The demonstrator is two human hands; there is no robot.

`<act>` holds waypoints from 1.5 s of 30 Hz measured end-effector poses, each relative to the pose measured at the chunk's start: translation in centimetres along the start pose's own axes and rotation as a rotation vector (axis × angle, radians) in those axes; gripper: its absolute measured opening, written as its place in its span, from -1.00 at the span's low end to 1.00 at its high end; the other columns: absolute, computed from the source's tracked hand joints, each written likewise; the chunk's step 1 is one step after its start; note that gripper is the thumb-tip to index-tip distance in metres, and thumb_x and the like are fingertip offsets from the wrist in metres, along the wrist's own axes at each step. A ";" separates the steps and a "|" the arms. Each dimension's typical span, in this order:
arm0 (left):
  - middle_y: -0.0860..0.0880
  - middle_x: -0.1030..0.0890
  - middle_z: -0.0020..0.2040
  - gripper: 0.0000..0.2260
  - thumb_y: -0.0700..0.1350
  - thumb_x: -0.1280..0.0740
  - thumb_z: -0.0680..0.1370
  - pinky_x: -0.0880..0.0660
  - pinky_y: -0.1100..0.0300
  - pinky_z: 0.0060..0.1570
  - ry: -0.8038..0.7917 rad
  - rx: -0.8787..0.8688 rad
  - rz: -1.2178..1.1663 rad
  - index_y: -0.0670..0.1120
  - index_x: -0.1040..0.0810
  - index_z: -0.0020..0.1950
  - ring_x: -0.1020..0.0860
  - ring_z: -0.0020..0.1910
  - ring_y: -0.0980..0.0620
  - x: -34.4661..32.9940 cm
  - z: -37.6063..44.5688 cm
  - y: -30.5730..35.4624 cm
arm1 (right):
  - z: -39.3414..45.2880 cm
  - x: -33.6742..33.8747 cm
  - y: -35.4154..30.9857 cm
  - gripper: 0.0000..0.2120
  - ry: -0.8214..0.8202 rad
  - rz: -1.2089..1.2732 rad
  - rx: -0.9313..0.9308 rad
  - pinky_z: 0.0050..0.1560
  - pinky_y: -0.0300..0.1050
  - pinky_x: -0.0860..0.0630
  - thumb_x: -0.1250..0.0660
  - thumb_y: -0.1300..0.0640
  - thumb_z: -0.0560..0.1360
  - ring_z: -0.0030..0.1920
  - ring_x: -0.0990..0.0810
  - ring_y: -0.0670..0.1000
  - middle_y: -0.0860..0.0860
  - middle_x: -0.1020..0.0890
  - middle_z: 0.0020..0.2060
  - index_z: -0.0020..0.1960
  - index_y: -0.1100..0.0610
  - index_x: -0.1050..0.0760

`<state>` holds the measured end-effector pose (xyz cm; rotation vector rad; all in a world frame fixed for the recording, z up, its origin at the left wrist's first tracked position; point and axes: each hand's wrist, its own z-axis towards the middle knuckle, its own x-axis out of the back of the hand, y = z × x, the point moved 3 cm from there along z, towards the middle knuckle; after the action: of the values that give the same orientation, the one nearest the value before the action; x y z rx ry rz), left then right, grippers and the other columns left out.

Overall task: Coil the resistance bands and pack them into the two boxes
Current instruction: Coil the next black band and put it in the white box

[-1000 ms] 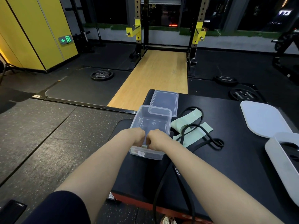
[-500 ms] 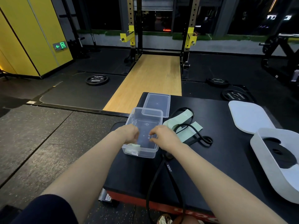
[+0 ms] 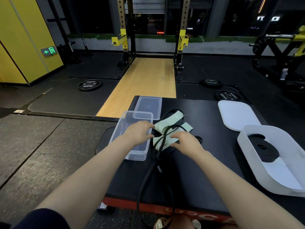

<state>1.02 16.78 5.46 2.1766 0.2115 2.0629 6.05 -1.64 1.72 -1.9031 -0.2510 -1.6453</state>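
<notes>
Here, in the head view, the left hand (image 3: 140, 132) hovers over the clear box (image 3: 132, 138) at the mat's nine o'clock side, fingers loosely spread and holding nothing. The right hand (image 3: 184, 140) lies with relaxed fingers on the green band (image 3: 171, 128), at three o'clock of the box, probably to gather it for coiling. A black band (image 3: 155, 164) crosses the green one and trails toward six o'clock. The white box (image 3: 280, 177), at three o'clock, already holds a coiled black band (image 3: 265, 150).
</notes>
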 end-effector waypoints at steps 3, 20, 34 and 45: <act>0.02 -0.47 0.28 -0.64 0.01 -0.28 0.57 -0.43 0.11 0.10 0.003 -0.045 0.001 0.00 -0.41 0.35 -0.42 0.27 0.00 -0.9 0.7 1.8 | -0.6 -0.1 2.3 -0.60 -0.017 -0.021 -0.032 0.22 -0.06 -0.43 -0.32 -0.03 0.53 0.30 -0.43 0.01 -0.04 -0.51 0.28 0.34 0.00 -0.44; -0.15 -0.52 0.19 -0.75 -0.16 -0.18 0.59 -0.46 0.06 0.06 -0.226 0.051 0.018 -0.13 -0.46 0.26 -0.51 0.14 -0.16 -8.8 6.7 8.3 | -1.5 -2.2 10.1 -0.60 -0.065 -0.022 -0.080 0.22 -0.09 -0.42 -0.29 0.00 0.55 0.33 -0.38 0.00 -0.05 -0.46 0.30 0.37 0.04 -0.41; -0.04 -0.52 -0.01 -0.83 -0.26 -0.32 0.52 -0.40 0.21 -0.08 -0.346 -0.020 -0.248 -0.14 -0.51 0.09 -0.46 -0.08 0.02 -11.1 7.5 10.0 | -0.5 -2.3 12.4 -0.65 0.186 -0.028 -0.164 -0.05 -0.12 -0.47 -0.28 0.09 0.56 0.27 -0.32 0.01 -0.03 -0.36 0.26 0.34 0.07 -0.38; 0.01 -0.58 0.01 -0.84 -0.20 -0.32 0.52 -0.43 0.16 -0.04 -0.230 0.000 -0.191 -0.08 -0.50 0.08 -0.50 -0.02 0.01 -9.6 5.6 9.8 | -2.0 -3.1 12.9 -0.80 0.193 0.294 -0.231 0.00 -0.15 -0.44 -0.35 0.07 0.53 -0.02 -0.51 0.02 -0.01 -0.48 0.03 0.04 0.19 -0.58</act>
<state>6.23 5.28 -2.30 2.2715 0.3774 1.6976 10.33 -12.30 -5.16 -1.8222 0.2957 -1.6938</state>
